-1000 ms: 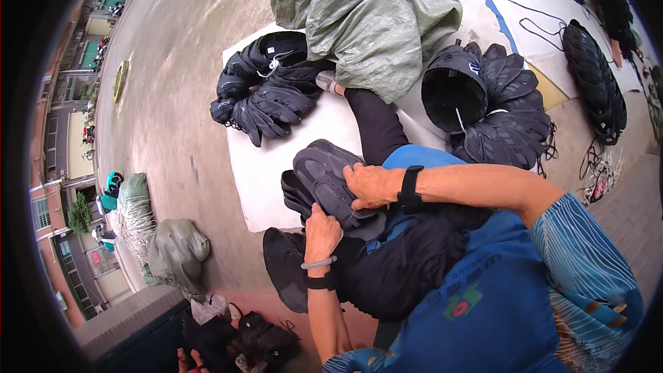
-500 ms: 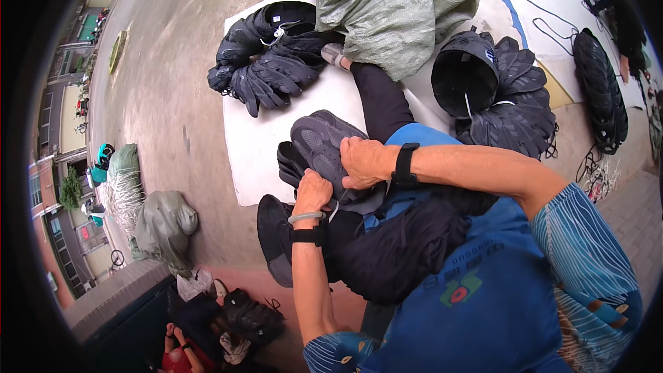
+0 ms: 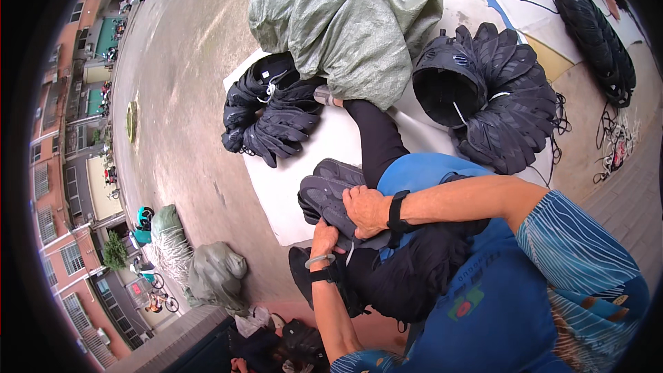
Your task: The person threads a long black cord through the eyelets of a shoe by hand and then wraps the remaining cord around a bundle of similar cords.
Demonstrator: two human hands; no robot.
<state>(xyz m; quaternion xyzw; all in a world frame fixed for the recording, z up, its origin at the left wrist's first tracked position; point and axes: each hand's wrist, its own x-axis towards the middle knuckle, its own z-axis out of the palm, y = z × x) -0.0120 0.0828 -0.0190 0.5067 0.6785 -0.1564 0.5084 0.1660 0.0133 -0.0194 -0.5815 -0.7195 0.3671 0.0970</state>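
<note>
Right now the right hand (image 3: 366, 211) lies palm-down over the top of a stack of dark shoe uppers (image 3: 331, 197) held on the person's lap, fingers curled over the stack's near edge and clamped on it. The left hand (image 3: 324, 238) sits just below and to the left, closed on the underside of the same stack; its fingertips are hidden, so I cannot tell exactly how they wrap. A black wrist strap (image 3: 396, 213) is on the right wrist, a thin bangle (image 3: 319, 260) and dark band on the left.

The stack sits over the near edge of a white sheet (image 3: 311, 159) spread on the pavement. Far left on that sheet lies a tied bundle of black uppers (image 3: 273, 114). Far right is a bigger fanned ring of black uppers (image 3: 494, 97), touching the sheet's right side. Between and beyond them is a big grey-green woven sack (image 3: 345, 17), resting partly on both bundles. Another long black bundle (image 3: 597, 34) lies well apart at far right with loose cords (image 3: 615, 145) beside it. More grey sacks (image 3: 207, 273) sit near left on the road.
</note>
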